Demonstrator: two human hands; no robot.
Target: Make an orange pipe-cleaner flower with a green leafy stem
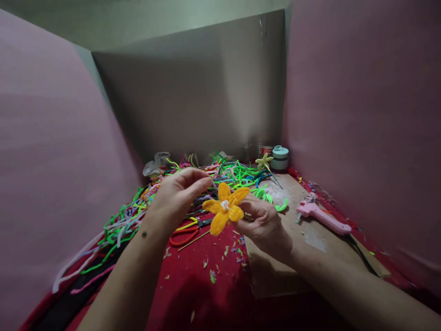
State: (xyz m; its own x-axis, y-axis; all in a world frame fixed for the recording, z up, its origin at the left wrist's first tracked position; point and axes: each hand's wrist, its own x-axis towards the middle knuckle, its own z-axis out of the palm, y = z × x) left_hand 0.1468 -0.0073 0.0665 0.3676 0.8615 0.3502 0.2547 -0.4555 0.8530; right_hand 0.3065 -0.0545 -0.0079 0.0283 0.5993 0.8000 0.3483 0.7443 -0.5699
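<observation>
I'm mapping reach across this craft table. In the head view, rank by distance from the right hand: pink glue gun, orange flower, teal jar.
1. orange flower, held in the right hand.
2. pink glue gun, to its right on the cardboard.
3. teal jar, at the back wall.

Flower [225, 208]: between my left hand [177, 193] and my right hand [263, 223]. Scissors [188, 230]: on the table just below my left hand. Pile of pipe cleaners [227, 172]: behind both hands, trailing left. Glue gun [322, 216]: right of my right hand, on cardboard [310, 239]. Jar [279, 158]: far behind, right.
</observation>
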